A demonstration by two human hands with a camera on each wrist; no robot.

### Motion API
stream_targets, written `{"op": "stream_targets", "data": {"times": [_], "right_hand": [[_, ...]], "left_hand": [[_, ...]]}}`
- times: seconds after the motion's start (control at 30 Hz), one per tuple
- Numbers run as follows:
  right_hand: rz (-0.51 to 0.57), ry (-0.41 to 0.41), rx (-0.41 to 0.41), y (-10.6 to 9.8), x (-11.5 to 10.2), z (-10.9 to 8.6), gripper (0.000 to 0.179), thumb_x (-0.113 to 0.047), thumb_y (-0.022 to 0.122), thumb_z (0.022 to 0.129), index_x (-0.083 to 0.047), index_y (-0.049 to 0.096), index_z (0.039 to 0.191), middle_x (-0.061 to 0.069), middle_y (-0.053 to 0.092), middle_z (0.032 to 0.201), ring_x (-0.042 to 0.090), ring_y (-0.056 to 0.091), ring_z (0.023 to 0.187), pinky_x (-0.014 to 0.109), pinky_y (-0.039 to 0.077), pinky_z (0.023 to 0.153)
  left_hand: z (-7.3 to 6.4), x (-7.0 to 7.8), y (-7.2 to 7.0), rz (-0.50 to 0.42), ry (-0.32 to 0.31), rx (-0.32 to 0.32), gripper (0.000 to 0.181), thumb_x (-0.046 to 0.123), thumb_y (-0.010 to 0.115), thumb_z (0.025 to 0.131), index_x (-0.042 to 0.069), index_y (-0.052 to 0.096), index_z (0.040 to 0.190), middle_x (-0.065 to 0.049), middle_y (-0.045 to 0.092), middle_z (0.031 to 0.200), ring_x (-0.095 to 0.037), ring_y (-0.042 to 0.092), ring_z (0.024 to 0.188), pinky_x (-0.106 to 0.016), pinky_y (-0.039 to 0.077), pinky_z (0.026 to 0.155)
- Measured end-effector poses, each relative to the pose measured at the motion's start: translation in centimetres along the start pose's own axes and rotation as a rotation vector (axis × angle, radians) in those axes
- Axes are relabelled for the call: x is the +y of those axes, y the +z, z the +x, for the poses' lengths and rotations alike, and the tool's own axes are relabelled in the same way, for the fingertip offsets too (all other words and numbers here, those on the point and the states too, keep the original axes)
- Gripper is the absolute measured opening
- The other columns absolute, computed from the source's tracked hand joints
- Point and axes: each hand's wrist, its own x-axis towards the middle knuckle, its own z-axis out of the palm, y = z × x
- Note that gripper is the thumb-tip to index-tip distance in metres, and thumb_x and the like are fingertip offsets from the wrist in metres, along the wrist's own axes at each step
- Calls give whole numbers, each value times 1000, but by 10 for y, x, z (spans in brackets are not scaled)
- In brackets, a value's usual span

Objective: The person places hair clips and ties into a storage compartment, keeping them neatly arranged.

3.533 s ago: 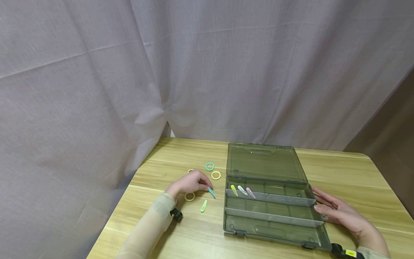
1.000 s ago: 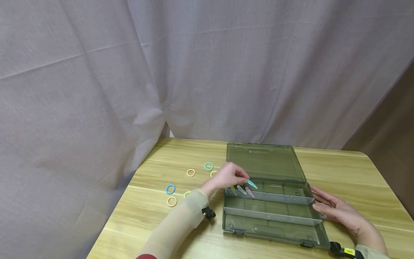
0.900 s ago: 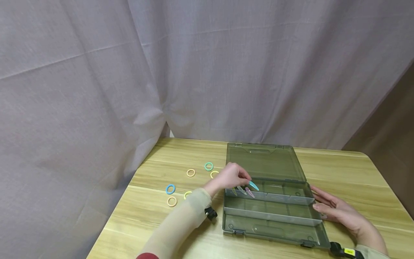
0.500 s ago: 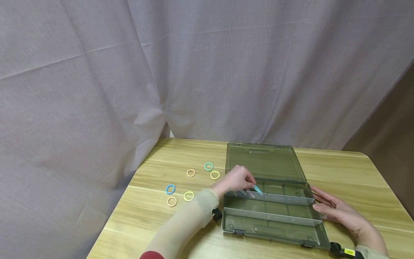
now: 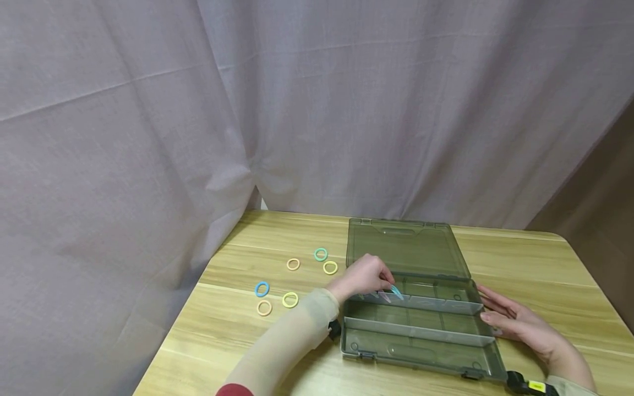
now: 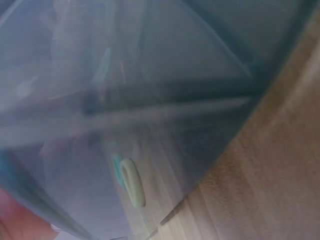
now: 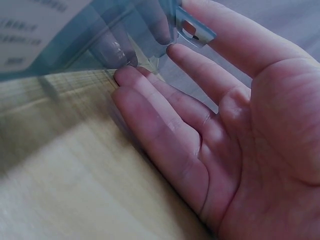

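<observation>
Left hand (image 5: 365, 275)'s pinching the blue clip (image 5: 398, 292) right by the rear divider (image 5: 441, 306) of the box (image 5: 416, 361), long axis slanting toward the box's front right corner. Right hand (image 5: 537, 330)'s farther off, fingers fairly straight, touching the box's right side.

Box (image 5: 415, 352) open from above, dividers (image 5: 421, 331) across

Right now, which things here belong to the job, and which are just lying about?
Likely job things:
slim light-blue hair clip, pinched by the left hand
translucent dark-green plastic box, right hand touching it
pink hair clip, at the box's rear divider

Apparently lying about:
blue ring, green ring, two orange rings, two yellow rings, on the wooden table
</observation>
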Motion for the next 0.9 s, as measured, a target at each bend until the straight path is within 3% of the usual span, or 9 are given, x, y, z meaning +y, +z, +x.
{"op": "stream_targets", "data": {"times": [0.13, 0.53, 0.67, 0.83, 0.9], "right_hand": [[14, 3, -1, 0, 0, -1, 71, -17, 52, 113, -17, 14, 173, -41, 42, 135, -16, 50, 120, 36, 56, 92], [16, -4, -4, 0, 0, -1, 72, -17, 53, 113, -17, 13, 173, -42, 42, 133, -16, 51, 119, 35, 56, 91], [13, -3, 2, 0, 1, -1, 72, -17, 53, 113, -16, 13, 173, -39, 41, 135, -15, 51, 119, 35, 57, 91], [-1, 6, 7, 0, 0, 0, 72, -18, 53, 113, -17, 13, 173, -21, 37, 150, -15, 51, 120, 35, 56, 92], [2, 9, 5, 1, 0, 0, 72, -18, 53, 113, -17, 12, 173, -22, 37, 150, -15, 51, 119, 34, 56, 92]], "left_hand": [[0, -1, 1, 9, 3, 5, 4, 19, 84, 95, 18, 87, 96, 16, 79, 87, 14, 59, 69, -7, 47, 70], [-1, 0, 1, 81, 5, 23, 5, 20, 83, 96, 20, 87, 97, 17, 79, 91, 10, 62, 76, -9, 48, 78], [-2, 0, 0, 69, 7, 27, 5, 20, 83, 96, 19, 87, 98, 16, 79, 92, 9, 62, 76, -10, 49, 77], [-3, -2, -1, 26, 12, 30, 6, 18, 83, 96, 17, 87, 100, 14, 79, 91, 9, 59, 71, -10, 47, 72], [-3, -2, -1, 17, 14, 27, 7, 17, 83, 95, 17, 87, 101, 14, 79, 91, 10, 59, 70, -10, 47, 71]]}}
